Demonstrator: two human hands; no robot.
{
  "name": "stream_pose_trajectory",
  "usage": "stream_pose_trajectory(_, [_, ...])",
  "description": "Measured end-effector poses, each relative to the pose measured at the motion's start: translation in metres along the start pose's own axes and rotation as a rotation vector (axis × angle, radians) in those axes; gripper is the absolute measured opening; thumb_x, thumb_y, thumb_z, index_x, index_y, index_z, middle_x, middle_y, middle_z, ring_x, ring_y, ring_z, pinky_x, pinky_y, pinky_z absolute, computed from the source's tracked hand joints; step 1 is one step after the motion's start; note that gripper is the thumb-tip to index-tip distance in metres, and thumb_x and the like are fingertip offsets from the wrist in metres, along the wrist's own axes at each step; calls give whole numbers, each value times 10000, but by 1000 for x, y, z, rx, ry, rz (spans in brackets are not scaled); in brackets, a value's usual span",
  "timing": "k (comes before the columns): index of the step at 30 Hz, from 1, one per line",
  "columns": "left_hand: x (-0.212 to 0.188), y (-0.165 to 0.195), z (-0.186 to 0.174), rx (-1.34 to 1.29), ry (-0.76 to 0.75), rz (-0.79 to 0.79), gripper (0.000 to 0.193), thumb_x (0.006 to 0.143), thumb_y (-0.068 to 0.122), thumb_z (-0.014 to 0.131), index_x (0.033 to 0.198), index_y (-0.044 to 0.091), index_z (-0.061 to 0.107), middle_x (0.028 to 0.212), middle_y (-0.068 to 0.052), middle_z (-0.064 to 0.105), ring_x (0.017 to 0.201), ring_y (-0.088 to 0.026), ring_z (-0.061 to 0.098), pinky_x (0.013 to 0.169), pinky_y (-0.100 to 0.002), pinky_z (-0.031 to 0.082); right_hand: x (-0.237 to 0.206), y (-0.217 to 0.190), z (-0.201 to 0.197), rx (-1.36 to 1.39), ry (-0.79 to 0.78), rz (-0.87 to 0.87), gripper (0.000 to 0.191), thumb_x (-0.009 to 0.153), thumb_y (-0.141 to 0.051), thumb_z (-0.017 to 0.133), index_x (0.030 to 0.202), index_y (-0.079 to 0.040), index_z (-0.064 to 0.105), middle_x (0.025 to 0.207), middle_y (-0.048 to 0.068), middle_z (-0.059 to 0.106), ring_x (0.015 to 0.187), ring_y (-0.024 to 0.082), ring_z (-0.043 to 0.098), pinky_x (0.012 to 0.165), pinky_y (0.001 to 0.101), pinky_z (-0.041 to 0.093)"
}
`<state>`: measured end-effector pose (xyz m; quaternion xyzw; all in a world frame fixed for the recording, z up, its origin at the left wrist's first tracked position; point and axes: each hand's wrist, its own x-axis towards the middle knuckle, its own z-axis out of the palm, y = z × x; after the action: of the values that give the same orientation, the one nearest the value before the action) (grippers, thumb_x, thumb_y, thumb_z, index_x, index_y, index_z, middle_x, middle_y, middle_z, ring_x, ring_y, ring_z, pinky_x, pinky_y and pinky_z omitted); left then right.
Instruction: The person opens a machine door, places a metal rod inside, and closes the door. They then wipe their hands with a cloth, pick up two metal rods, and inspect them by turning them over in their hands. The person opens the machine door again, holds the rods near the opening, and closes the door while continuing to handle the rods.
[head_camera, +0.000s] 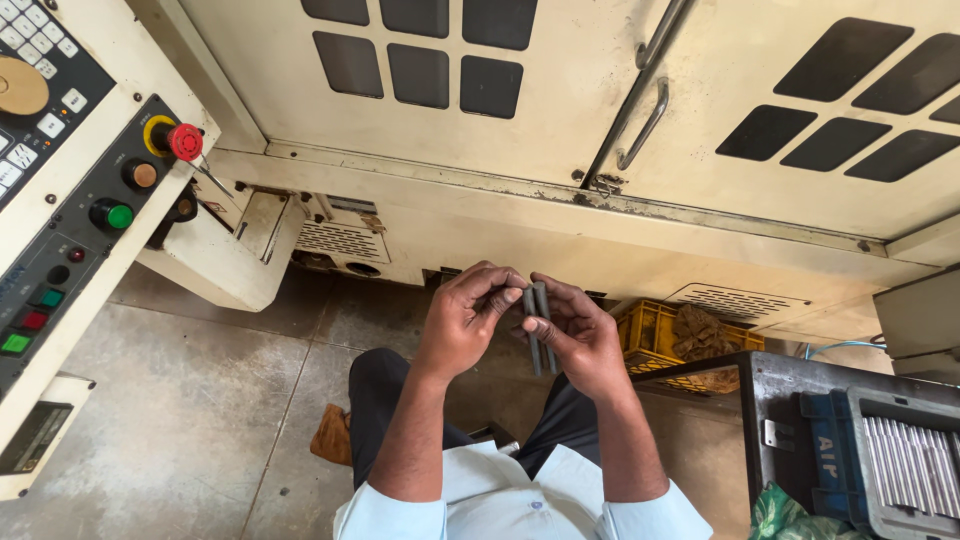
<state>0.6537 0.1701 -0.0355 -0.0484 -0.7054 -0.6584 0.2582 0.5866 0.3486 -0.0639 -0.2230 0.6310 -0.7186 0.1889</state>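
1. The person is standing in front of a cream machine (600, 130) and is holding two short grey metal rods (540, 325) side by side at chest height, between the two hands; this looks like a checking or pairing step rather than loading.
2. The right hand (580, 340) is gripping the rods: its fingers are curling around their middle and the thumb is pressing across them, so the rods are standing almost upright, their tops poking out above the fist.
3. The left hand (465, 320) is pinching narrowly at the top end of the rods, with the fingertips closed on it.
4. Both forearms are coming up from the light blue sleeves and angling inward, so the wrists are meeting over the dark trousers.
5. Judging by the grip, the next move is calling for a steady hold by the right hand while the left fingers are aligning or parting the two pieces.
6. A tray of similar rods (915, 465) is sitting at the lower right, and a yellow crate (650, 335) is lying on the floor beyond the hands.
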Motion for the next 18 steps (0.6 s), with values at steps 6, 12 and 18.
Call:
stream_pose_trajectory(6, [-1,6,-9,73,-47,-16,106,974,64,707,1065,18,736,983,-44,719,916,-147,734,789,-283,604,0,3,-1,-99,-28,-17,538,903,-1,733,1414,34,566,1222,140,746,1075,184,726,934,338,613])
stream_pose_trajectory(12, [-3,10,-16,104,-83,-63,109,953,58,715,1050,19,747,1006,-38,717,934,-141,730,767,-278,593,-1,9,-5,-185,-51,-35,510,902,6,741,1390,38,597,1212,134,747,1091,182,721,949,338,607])
stream_pose_trajectory(18, [-4,1,-14,-66,-60,-52,95,997,46,691,1067,4,740,1034,-38,710,960,-129,706,827,-269,587,0,11,2,-60,-30,-40,530,897,7,743,1400,31,575,1220,135,742,1085,187,726,939,347,617])
